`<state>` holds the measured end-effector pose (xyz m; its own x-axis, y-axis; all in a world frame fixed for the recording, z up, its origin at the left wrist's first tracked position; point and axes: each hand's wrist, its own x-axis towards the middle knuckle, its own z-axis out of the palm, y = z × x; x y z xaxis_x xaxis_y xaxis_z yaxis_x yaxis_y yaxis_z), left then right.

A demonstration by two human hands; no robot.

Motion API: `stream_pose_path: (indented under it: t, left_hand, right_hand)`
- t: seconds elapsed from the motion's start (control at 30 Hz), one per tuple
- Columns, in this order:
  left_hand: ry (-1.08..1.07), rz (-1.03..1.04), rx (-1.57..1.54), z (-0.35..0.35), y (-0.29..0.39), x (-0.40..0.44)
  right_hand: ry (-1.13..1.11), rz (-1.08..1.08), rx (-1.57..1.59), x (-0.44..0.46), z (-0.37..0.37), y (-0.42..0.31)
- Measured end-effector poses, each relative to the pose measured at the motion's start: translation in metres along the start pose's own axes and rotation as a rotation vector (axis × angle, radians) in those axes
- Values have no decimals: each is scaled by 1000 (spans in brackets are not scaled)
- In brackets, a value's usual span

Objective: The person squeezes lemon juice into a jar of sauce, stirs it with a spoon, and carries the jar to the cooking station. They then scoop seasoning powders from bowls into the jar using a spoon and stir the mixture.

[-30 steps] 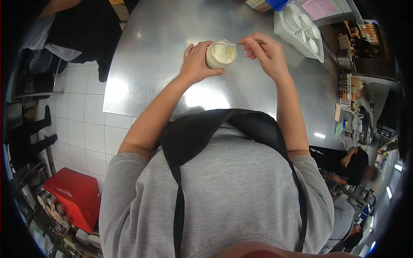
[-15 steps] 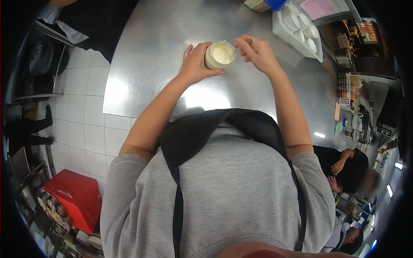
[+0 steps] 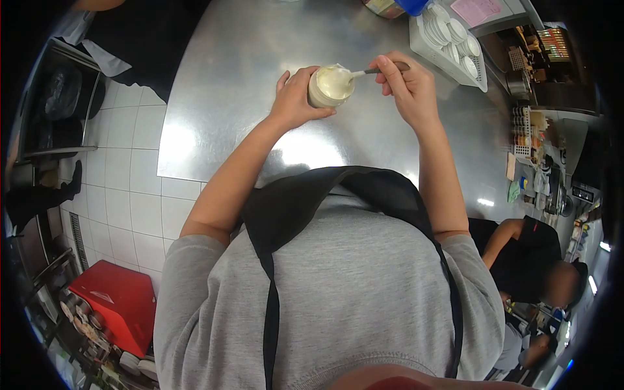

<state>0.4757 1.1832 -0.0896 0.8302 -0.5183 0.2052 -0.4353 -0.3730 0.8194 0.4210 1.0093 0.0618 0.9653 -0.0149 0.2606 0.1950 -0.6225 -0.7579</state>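
My left hand (image 3: pixel 296 99) wraps round a small tub (image 3: pixel 329 103) and keeps it tilted above the steel table. Pale creamy stuff (image 3: pixel 335 82) fills the tub close to its rim. In my right hand (image 3: pixel 411 91) is a spoon (image 3: pixel 379 71), pinched by its dark handle between thumb and fingers. The spoon's pale end reaches over the tub's right rim into the cream, so its tip is partly hidden.
The steel table (image 3: pixel 227 97) spreads under both hands. A white basket (image 3: pixel 481 77) of stacked small dishes stands at the far right, near a blue object (image 3: pixel 414 5). One person (image 3: pixel 140 45) stands at upper left, another (image 3: pixel 523 257) at right. A red box (image 3: pixel 117 299) sits at lower left.
My right hand has drawn back to the right and turned, so the spoon now shows between hand and tub. My left hand and the tub have barely shifted.
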Motion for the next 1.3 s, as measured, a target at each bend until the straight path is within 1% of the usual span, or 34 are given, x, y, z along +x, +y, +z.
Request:
stream_pose_path:
  t: [0.1,0.17,0.2,0.27,0.4,0.47,0.5,0.57,0.7,0.77,0.8,0.87,0.9,0.97,1.0,1.07,1.1,1.17,1.2,1.27,1.3]
  left_hand:
    - [10,1,7,0,0,1]
    - [18,2,17,1,-2,0]
    - [17,4,16,2,-2,0]
    - [9,-1,11,2,-3,1]
    - [11,0,17,2,-2,0]
    - [4,-2,11,0,0,1]
    - [1,-2,10,0,0,0]
    - [13,12,19,0,0,0]
    - [39,11,15,2,-1,0]
    - [38,1,31,3,-2,0]
    - [40,0,31,3,-2,0]
    - [25,-9,23,2,-1,0]
    - [24,-8,23,2,0,0]
    - [16,-16,16,0,1,0]
    - [14,-17,16,0,1,0]
    - [22,-12,10,0,1,0]
    - [17,-11,9,1,1,0]
    - [12,-21,16,0,1,1]
    - [12,-20,17,0,2,0]
    - [18,-20,19,0,3,0]
    - [23,-22,20,0,2,0]
  right_hand:
    - [-12,-60,-58,0,-1,0]
    - [-120,59,38,-5,9,14]
    - [-119,59,37,-7,17,24]
    - [-239,-17,-46,-10,30,41]
    - [-235,-102,-84,-1,18,29]
    - [-226,-227,-110,3,11,14]
    - [-225,-224,-111,5,9,10]
    - [-273,-350,-235,10,7,7]
    - [-267,-357,-342,10,16,29]
    - [-230,250,-46,6,21,36]
    - [-231,248,-46,4,24,40]
    - [-140,400,202,1,30,47]
    - [-138,400,202,1,30,46]
    - [-45,406,315,-2,30,43]
    - [-44,408,316,-2,27,40]
    - [-50,88,122,2,18,28]
    - [-47,91,122,4,15,23]
    - [-95,-263,-196,8,13,16]
    - [-93,-263,-197,7,17,21]
    - [-162,-104,-277,4,28,36]
    - [-165,-108,-276,4,31,34]
